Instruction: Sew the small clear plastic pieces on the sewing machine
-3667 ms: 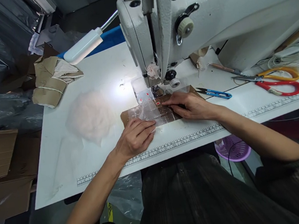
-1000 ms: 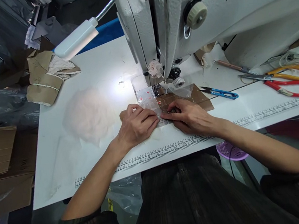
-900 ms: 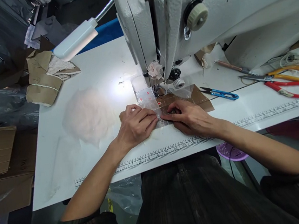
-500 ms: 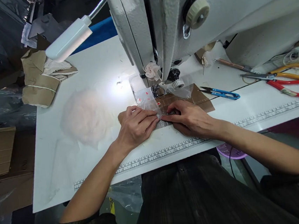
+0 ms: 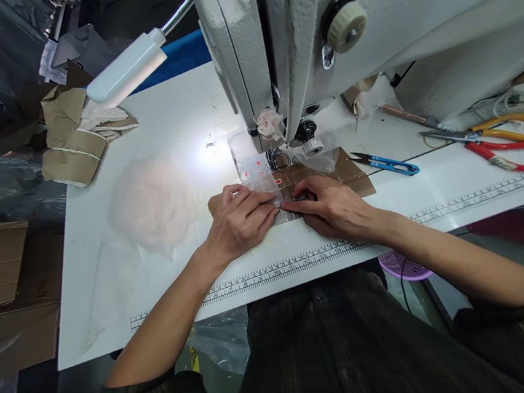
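Hands meet fingertip to fingertip just in front of the sewing machine's needle area. The left hand lies palm down with its fingers curled and pressed onto a clear plastic sheet that has small red marks; the right hand lies beside it, fingers bent and pinching the same sheet down against a brown cardboard piece. Neither hand is lifted: both press flat, and whether any finger is hooked under an edge cannot be told. The plastic sheet and the cardboard piece lie on the white surface directly before the machine's presser foot, with the far edge of the plastic reaching under it.

A printed ruler strip runs along the surface's near edge, nearer the person than the machine. Left of the machine, a pale pink heap of fluffy filling sits on the surface, lit by a white gooseneck lamp that hangs over it. Farther left of the machine, at the surface's corner, lies a bundle of brown paper tied with string. Right of the machine's needle area lie blue thread snips, and farther right, near the machine's base, red-handled scissors rest beside yellow-handled scissors. A small fabric flower clings to the machine's head above the foot. A purple plastic basket shows below the surface's edge, under the right forearm.
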`<action>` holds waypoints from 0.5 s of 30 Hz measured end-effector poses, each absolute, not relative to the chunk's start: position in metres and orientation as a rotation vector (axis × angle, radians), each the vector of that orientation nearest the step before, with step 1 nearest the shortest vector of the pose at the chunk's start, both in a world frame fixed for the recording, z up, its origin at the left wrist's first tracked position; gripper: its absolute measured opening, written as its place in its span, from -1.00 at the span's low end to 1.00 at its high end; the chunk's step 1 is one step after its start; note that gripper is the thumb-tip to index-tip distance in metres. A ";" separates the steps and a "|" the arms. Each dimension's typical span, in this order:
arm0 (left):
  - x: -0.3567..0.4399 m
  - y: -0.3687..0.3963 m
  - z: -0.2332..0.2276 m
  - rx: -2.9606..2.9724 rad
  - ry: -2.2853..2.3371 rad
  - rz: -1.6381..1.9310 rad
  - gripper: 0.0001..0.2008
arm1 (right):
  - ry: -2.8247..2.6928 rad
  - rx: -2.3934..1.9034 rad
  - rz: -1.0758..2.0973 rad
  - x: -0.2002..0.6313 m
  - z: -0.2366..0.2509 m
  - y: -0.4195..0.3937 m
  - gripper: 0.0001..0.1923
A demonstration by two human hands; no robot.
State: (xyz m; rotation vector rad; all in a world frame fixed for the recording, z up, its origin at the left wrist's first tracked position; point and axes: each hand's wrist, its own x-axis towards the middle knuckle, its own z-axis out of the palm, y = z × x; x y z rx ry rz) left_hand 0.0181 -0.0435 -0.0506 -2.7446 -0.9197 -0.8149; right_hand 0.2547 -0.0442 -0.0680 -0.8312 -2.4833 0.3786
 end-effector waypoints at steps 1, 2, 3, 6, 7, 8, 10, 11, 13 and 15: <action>0.018 -0.043 -0.051 -2.746 -0.917 -0.819 -0.94 | -2.481 -0.832 0.378 0.255 -0.068 -0.044 -0.62; 0.018 -0.043 -0.051 -2.746 -0.918 -0.821 -0.94 | -2.481 -0.832 0.377 0.254 -0.068 -0.044 -0.62; 0.018 -0.043 -0.052 -2.745 -0.918 -0.820 -0.94 | -2.482 -0.831 0.376 0.254 -0.068 -0.044 -0.62; 0.018 -0.043 -0.052 -2.747 -0.907 -0.817 -0.94 | -2.482 -0.828 0.367 0.254 -0.068 -0.045 -0.62; 0.019 -0.043 -0.052 -2.751 -0.900 -0.820 -0.94 | -2.481 -0.826 0.365 0.254 -0.068 -0.045 -0.62; 0.019 -0.043 -0.052 -2.755 -0.895 -0.827 -0.94 | -2.479 -0.825 0.365 0.254 -0.068 -0.045 -0.62; 0.019 -0.043 -0.052 -2.763 -0.888 -0.843 -0.96 | -2.476 -0.817 0.368 0.255 -0.067 -0.045 -0.62; 0.019 -0.043 -0.052 -2.764 -0.888 -0.849 -0.96 | -2.474 -0.811 0.373 0.255 -0.067 -0.045 -0.62; 0.019 -0.043 -0.053 -2.763 -0.885 -0.855 -0.97 | -2.465 -0.796 0.400 0.257 -0.066 -0.045 -0.63; 0.018 -0.043 -0.053 -2.758 -0.881 -0.853 -0.97 | -2.424 -0.787 0.452 0.258 -0.065 -0.043 -0.63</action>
